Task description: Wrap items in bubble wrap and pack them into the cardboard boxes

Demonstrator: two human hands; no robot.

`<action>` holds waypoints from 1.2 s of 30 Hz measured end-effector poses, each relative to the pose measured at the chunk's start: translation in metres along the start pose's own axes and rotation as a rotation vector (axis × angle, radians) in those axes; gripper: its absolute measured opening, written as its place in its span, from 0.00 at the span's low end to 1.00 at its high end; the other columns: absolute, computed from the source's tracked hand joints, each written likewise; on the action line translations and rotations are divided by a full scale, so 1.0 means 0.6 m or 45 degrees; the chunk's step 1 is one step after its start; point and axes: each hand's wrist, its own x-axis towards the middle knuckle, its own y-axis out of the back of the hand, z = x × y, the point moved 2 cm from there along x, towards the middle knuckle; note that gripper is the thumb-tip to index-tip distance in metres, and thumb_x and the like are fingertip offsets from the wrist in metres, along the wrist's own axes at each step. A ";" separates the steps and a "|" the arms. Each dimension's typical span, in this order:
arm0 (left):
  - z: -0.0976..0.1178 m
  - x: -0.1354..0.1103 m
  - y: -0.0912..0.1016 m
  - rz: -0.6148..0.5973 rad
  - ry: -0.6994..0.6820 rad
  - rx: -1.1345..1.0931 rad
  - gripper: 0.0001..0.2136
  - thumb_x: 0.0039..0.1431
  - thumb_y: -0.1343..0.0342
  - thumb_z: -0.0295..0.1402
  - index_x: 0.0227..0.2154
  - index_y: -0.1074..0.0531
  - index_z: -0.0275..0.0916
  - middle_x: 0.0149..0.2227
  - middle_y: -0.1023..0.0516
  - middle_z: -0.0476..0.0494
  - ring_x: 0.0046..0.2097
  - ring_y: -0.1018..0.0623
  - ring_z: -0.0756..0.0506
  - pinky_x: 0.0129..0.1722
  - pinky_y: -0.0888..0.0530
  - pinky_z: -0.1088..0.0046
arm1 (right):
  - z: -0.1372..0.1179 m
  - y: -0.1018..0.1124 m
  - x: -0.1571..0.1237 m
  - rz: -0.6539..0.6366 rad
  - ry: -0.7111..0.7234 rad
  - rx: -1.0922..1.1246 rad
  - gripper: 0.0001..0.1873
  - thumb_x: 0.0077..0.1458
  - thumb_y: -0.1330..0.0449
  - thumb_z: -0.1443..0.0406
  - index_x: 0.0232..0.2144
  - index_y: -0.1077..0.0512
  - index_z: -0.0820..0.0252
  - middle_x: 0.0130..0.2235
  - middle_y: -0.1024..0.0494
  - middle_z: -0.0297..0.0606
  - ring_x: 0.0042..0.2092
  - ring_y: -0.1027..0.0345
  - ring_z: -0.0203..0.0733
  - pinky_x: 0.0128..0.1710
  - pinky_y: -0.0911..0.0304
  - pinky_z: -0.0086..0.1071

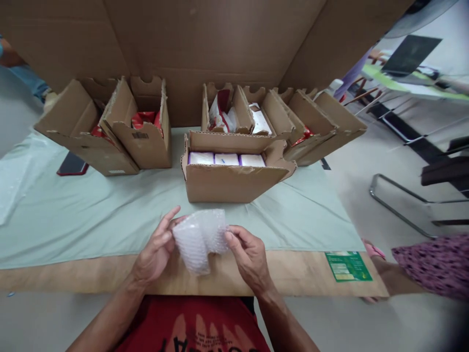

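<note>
A small piece of clear bubble wrap (198, 239), folded or layered, is held just above the table's front edge. My right hand (251, 254) pinches its right edge between thumb and fingers. At the left edge, my left hand (156, 249) has its thumb near the wrap and a fingertip behind it, with the index finger raised apart. Whether something lies inside the wrap cannot be made out. Beyond my hands stands an open cardboard box (223, 183) holding a row of white-topped packs (226, 159) with purple edges.
Several open cardboard bins (148, 146) line the back, some with red packets, before a tall cardboard panel (220, 44). A dark phone (73, 164) lies left on the pale green cloth (154, 195). A green card (348, 266) is on the wooden edge. Another person's leg (399, 278) is at right.
</note>
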 end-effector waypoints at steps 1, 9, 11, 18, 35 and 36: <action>0.003 0.000 0.004 0.029 -0.007 0.007 0.42 0.51 0.36 0.53 0.67 0.41 0.44 0.58 0.27 0.37 0.58 0.27 0.35 0.54 0.30 0.62 | 0.000 0.002 0.001 0.039 0.005 -0.003 0.12 0.64 0.40 0.57 0.36 0.21 0.57 0.32 0.22 0.35 0.33 0.32 0.38 0.35 0.37 0.29; -0.009 0.006 0.025 0.242 -0.096 0.570 0.50 0.47 0.31 0.47 0.70 0.49 0.42 0.62 0.32 0.33 0.61 0.29 0.36 0.57 0.31 0.60 | 0.012 0.022 0.001 0.210 -0.088 0.110 0.13 0.61 0.38 0.55 0.33 0.22 0.58 0.29 0.24 0.34 0.31 0.34 0.37 0.33 0.35 0.29; -0.018 0.006 0.024 0.262 -0.085 0.722 0.48 0.49 0.33 0.44 0.70 0.50 0.40 0.50 0.27 0.40 0.49 0.23 0.42 0.49 0.28 0.64 | 0.015 0.026 -0.004 0.218 -0.085 0.109 0.13 0.61 0.38 0.55 0.33 0.22 0.58 0.29 0.24 0.34 0.31 0.33 0.37 0.33 0.35 0.29; 0.018 -0.022 0.028 0.307 -0.149 0.763 0.35 0.57 0.37 0.41 0.67 0.39 0.40 0.31 0.26 0.52 0.34 0.24 0.49 0.35 0.26 0.74 | 0.006 0.066 -0.019 0.197 0.063 0.003 0.21 0.62 0.36 0.61 0.57 0.29 0.51 0.34 0.21 0.32 0.34 0.26 0.37 0.35 0.30 0.29; 0.351 0.141 -0.187 -0.028 -0.534 1.623 0.12 0.55 0.44 0.34 0.38 0.18 0.38 0.27 0.24 0.49 0.28 0.31 0.50 0.29 0.37 0.74 | -0.234 0.211 0.247 -0.094 0.315 -0.492 0.12 0.55 0.37 0.58 0.34 0.17 0.58 0.29 0.20 0.35 0.28 0.33 0.35 0.26 0.39 0.29; 0.353 0.161 -0.192 -0.091 -0.432 1.716 0.13 0.54 0.45 0.34 0.38 0.17 0.38 0.25 0.25 0.49 0.27 0.31 0.49 0.28 0.36 0.73 | -0.232 0.212 0.265 -0.208 0.247 -0.541 0.12 0.54 0.37 0.58 0.31 0.18 0.59 0.27 0.22 0.35 0.27 0.35 0.35 0.24 0.41 0.29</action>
